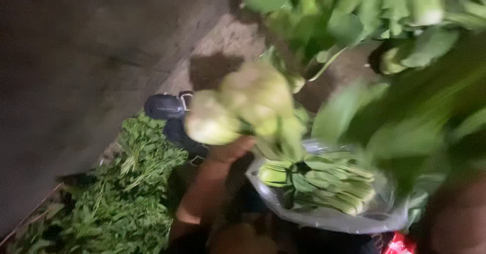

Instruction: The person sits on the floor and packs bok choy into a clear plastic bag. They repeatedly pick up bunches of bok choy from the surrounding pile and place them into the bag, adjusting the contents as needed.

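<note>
A bunch of bok choy is up in the air at the middle of the view, pale fat stem bases pointing left, the green leaves trailing off right and down, all of it smeared by motion blur. The left hand has it from underneath, the thumb and fingers wrapped round the stalks just below the pale bases, gripping tight, with the forearm running down to the bottom edge. The bunch hangs right above a clear plastic bag, its mouth wide, and inside lie more bok choy heads stacked side by side, stems left, leaves right. Over on the right edge, a dark blurred shape low in the corner may be the right hand, but it's too smeared; whether its fingers are open or closed, I cannot tell. Above and to the right, a big mass of loose bok choy leaves fills the top of the frame. Lower left, a heap of small-leaved greens spreads along the ground. Between that heap and the raised bunch sits a dark shoe. A scrap of red packaging peeks in at the bottom.
</note>
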Demonstrator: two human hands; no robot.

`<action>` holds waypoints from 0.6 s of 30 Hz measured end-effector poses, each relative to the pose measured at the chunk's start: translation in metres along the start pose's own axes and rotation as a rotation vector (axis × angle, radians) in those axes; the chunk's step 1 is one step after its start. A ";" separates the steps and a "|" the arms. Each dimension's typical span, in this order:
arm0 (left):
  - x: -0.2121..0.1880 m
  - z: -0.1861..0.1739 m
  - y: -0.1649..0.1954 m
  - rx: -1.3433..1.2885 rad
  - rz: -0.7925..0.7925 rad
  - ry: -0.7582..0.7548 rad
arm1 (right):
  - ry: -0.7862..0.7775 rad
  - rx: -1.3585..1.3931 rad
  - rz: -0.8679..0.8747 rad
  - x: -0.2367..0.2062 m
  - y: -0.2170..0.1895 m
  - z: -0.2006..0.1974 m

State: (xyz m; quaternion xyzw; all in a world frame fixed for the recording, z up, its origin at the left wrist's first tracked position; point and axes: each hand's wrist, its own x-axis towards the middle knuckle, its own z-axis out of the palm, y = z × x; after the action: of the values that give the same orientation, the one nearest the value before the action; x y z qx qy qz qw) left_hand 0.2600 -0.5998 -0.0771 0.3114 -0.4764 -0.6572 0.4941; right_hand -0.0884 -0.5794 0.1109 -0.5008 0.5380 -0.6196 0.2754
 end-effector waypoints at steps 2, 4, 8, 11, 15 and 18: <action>-0.002 0.051 -0.003 0.029 0.059 -0.104 | 0.010 -0.050 -0.013 -0.024 -0.010 0.011; -0.011 0.090 0.000 0.064 0.057 -0.078 | -0.006 -0.098 -0.014 -0.039 -0.009 0.020; -0.022 0.119 -0.001 -0.256 0.037 -0.140 | 0.002 -0.004 0.053 -0.057 0.005 0.011; -0.034 0.123 -0.019 -0.035 0.042 -0.084 | -0.059 0.075 0.191 -0.081 0.010 -0.015; -0.051 0.136 -0.048 0.463 0.163 -0.320 | -0.402 -0.071 0.186 -0.140 0.016 -0.048; -0.066 0.169 -0.046 -0.308 -0.210 -0.308 | -0.495 -0.141 0.277 -0.193 0.041 -0.064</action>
State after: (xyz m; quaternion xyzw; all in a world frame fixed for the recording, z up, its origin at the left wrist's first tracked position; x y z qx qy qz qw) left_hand 0.1160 -0.4807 -0.0641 0.1763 -0.4054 -0.8096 0.3862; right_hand -0.0882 -0.3956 0.0149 -0.5765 0.5593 -0.3962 0.4447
